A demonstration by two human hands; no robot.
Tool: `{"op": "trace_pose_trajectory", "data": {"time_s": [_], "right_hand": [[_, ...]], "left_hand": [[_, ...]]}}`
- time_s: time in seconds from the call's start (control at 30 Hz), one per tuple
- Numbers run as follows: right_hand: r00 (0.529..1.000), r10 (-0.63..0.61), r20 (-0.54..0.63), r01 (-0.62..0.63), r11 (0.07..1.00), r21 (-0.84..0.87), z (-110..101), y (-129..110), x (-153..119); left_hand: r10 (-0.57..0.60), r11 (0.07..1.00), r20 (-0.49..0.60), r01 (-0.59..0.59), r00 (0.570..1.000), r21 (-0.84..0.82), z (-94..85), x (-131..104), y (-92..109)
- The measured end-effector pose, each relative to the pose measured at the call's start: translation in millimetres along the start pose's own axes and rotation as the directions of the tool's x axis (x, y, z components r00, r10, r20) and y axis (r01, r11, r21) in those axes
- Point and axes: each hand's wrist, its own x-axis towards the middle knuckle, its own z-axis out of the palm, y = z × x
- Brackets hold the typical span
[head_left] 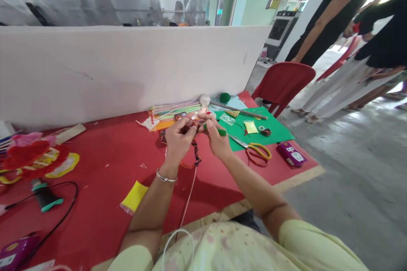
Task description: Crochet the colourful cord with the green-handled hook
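Note:
Both of my hands meet over the middle of the red table. My left hand [180, 137], with a silver bangle at its wrist, pinches a small dark braided cord piece [196, 152] that hangs below the fingers. In my right hand [218, 137] is a green-handled tool [221, 131], its tip close to the left fingertips. The tool's working end is too small to make out. A thin pale cord [190, 190] runs from the braided piece down to my lap. Scissors [254, 151] with red and yellow handles lie right of my right hand.
Green sheet [280, 129] with small packets lies at the right, near a purple pack [291, 154]. A yellow packet [135, 196] is beside my left forearm. A glue gun [46, 195] and red craft [32, 156] sit left. A white board [127, 72] stands behind; people stand at right.

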Motion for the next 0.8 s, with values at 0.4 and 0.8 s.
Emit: {"op": "trace_pose_trajectory", "data": {"time_s": [0.4, 0.8], "right_hand": [[0.977, -0.056, -0.206, 0.059, 0.998, 0.007, 3, 4, 5], [0.978, 0.209, -0.011, -0.208, 0.976, 0.07, 2, -18, 25]], "left_hand": [[-0.173, 0.962, 0.094, 0.189, 0.98, -0.199, -4.9, 4, 15], [-0.212, 0.958, 0.057, 0.219, 0.976, -0.184, -12.7, 10, 23]]}}
